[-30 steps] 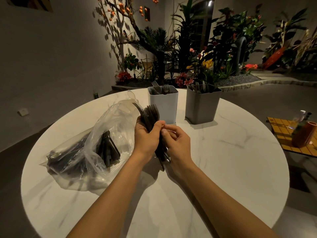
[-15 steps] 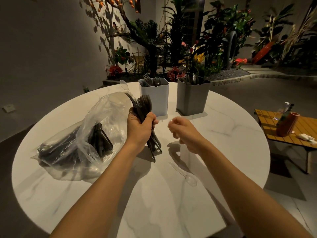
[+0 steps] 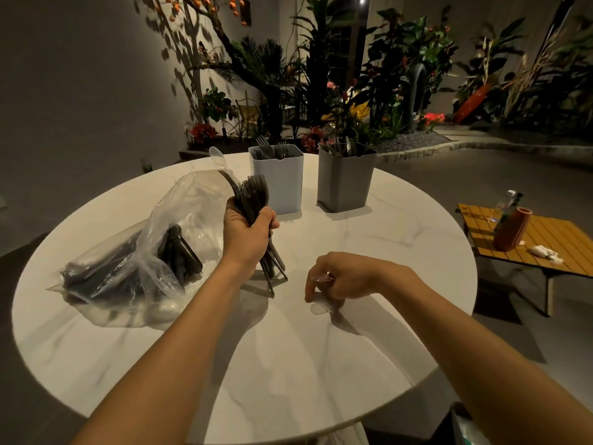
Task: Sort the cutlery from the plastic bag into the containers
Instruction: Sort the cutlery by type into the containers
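Observation:
My left hand (image 3: 247,232) grips a bundle of dark plastic forks (image 3: 253,194) upright above the round white table (image 3: 401,252); a clear spoon (image 3: 216,154) sticks out of the bundle's far side. My right hand (image 3: 343,277) is down on the table, fingers curled, pinching another clear plastic spoon (image 3: 318,308). The plastic bag (image 3: 179,216) lies at the left with more dark cutlery (image 3: 179,255) inside. Behind stand a white container (image 3: 279,184) holding forks and a grey container (image 3: 345,184) holding other cutlery.
A low wooden side table (image 3: 552,248) with an orange vase (image 3: 510,229) and a bottle stands to the right of the table. Plants and a stone border line the far side. A wall runs along the left.
My right hand left the fork bundle and a clear spoon came to lie on the table. The hand then dropped onto that spoon and now pinches it. The left hand kept its grip.

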`<state>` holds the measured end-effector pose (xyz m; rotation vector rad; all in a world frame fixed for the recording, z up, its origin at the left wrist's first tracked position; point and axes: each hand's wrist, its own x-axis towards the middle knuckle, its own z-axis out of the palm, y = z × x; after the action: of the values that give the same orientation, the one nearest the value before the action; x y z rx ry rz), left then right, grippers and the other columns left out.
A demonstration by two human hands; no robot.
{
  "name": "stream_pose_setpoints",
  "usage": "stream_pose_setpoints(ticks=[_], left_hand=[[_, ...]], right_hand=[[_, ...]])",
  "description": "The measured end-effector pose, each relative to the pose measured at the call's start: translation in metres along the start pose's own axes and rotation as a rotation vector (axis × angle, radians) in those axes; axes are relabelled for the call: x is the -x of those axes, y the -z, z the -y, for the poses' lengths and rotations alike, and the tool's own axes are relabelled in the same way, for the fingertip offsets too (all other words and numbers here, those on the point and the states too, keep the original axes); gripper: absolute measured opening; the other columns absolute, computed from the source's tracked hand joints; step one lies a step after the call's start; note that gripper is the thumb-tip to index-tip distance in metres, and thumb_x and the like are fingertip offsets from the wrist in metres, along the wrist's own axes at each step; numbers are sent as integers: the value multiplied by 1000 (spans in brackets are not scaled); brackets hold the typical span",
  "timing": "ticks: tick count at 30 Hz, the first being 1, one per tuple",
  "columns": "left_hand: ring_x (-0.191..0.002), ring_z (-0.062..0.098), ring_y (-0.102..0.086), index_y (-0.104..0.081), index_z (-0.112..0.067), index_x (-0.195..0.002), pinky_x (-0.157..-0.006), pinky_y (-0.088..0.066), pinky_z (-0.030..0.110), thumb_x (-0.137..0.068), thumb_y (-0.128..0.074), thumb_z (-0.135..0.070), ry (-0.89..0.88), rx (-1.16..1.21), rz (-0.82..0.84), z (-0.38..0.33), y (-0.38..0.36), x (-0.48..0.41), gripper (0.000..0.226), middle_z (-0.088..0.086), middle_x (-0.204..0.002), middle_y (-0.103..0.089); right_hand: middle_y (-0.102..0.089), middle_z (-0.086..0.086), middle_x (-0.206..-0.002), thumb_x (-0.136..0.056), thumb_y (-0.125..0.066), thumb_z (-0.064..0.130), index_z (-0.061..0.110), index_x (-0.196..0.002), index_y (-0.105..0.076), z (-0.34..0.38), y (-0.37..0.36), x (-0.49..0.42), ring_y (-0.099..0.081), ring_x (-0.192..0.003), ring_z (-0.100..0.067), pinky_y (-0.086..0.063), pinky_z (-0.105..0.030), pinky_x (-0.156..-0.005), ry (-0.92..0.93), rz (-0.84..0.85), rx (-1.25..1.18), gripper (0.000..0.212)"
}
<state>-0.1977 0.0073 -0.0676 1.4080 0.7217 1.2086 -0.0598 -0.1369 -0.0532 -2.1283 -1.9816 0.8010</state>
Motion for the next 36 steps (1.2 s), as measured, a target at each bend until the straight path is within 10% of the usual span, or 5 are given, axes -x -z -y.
stream_pose_setpoints(ticks=[11,16,26,30,36], left_hand=[[-73,9,-70,-59,-8,-128,-72,-58,29,-100,-64,-16,-15,-9,11,-2,1,2,29,11,-95,-70],[-74,10,-68,-58,-9,-128,-73,-58,29,-100,-63,-13,-20,-8,15,-3,3,2,29,7,-87,-69],[-76,9,-71,-57,-15,-131,-73,-59,24,-100,-64,-19,-3,-42,36,-4,8,3,31,4,-90,-70],[-75,8,-70,-58,-14,-128,-77,-58,30,-100,-65,-18,-10,-57,65,-6,10,3,29,5,-87,-70],[-73,11,-67,-57,-16,-124,-74,-55,28,-99,-63,-6,-25,-9,125,-10,11,2,27,4,-89,-69]], right_hand=[[-61,-2,-94,-98,-56,16,16,-98,-54,-30,-5,-3,-56,-86,-17,-52,-29,-81,-36,-259,-256,2],[-63,-3,-90,-101,-49,6,13,-118,-60,-21,-3,-10,-56,-78,-13,-44,-16,-62,12,-338,-767,21],[-52,-2,-61,-99,-45,56,10,-69,-45,3,-15,-41,-52,-57,-13,-47,-21,-65,-51,-452,-953,55],[-67,-8,-94,-106,-40,46,11,-95,-67,17,0,-48,-71,-87,-23,-58,-27,-83,-1,-534,-903,45],[-50,0,-76,-108,-42,22,12,-121,-63,60,54,-46,-47,-68,-11,-41,-20,-56,136,-737,-868,26]])
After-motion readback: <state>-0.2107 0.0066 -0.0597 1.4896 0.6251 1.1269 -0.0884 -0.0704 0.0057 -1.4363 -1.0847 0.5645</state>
